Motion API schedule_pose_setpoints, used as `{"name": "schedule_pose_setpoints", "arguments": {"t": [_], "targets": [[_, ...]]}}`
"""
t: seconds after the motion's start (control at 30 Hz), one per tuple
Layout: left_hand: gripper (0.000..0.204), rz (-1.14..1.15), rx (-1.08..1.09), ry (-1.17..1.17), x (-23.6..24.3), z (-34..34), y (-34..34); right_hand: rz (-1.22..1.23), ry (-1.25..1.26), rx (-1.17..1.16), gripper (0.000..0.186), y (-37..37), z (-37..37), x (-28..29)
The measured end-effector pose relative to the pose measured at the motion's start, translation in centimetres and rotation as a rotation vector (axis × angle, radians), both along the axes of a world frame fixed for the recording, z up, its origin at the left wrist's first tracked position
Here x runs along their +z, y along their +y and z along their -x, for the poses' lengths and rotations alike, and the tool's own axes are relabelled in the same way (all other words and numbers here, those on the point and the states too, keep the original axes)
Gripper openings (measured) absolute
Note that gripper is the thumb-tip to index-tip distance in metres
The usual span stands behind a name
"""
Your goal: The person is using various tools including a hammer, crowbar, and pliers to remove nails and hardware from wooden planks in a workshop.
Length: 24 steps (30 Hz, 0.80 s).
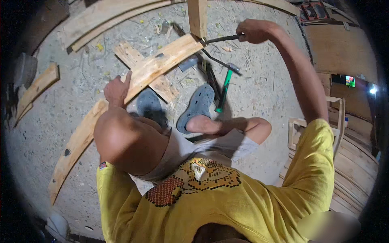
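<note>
A long wooden plank [162, 58] slants up from my left knee to the foot of an upright wooden post [197, 18]. My left hand [116, 90] is closed on the plank's near part, one finger stretched along the wood. With my right hand [256, 31] I grip a dark metal pry bar [223, 39], held out to the right. The bar's far tip meets the plank's end beside the post; exactly how it sits there is too small to tell. A hammer with a green handle [224, 91] lies on the floor below the bar.
A short board [129, 54] crosses under the plank. Another long board [75, 150] runs down to the lower left. Wood scraps and chips litter the concrete floor [251, 93]. More boards [109, 20] lie at the back; a wooden frame [338, 117] and stacked slats [356, 162] are right.
</note>
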State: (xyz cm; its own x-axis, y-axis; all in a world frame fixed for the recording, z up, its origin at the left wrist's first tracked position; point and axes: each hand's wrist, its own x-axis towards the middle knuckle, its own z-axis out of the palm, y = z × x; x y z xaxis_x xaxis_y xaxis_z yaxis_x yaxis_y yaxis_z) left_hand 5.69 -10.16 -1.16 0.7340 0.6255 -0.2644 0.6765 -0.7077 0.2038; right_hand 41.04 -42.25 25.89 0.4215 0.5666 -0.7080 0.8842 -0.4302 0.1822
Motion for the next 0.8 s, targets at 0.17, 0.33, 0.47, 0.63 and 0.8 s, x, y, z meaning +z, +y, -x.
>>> {"name": "schedule_pose_setpoints", "arguments": {"t": [0.17, 0.33, 0.47, 0.63, 0.8], "targets": [[0.082, -0.002, 0.016, 0.013, 2.7, -0.9, -0.6, -0.312, -0.011, -0.272, 0.027, -8.7, 5.8, 0.3], [0.081, 0.053, -0.001, 0.130, -3.7, 10.9, -6.9, 0.102, -0.088, -0.078, 0.023, -3.5, 5.0, -1.7], [0.076, -0.146, -0.388, -0.102, -7.8, 2.7, 1.5, 0.371, -0.118, 0.087, 0.030, 6.7, 5.2, 3.0], [0.076, -0.002, -0.115, 0.050, -0.1, 0.1, -1.8, 0.241, 0.138, 0.008, 0.023, 2.5, 2.6, 6.4], [0.078, 0.159, 0.035, 0.202, 4.3, -0.8, -2.4, -0.745, -0.264, -0.080, 0.028, -11.0, 8.0, 3.9]]}}
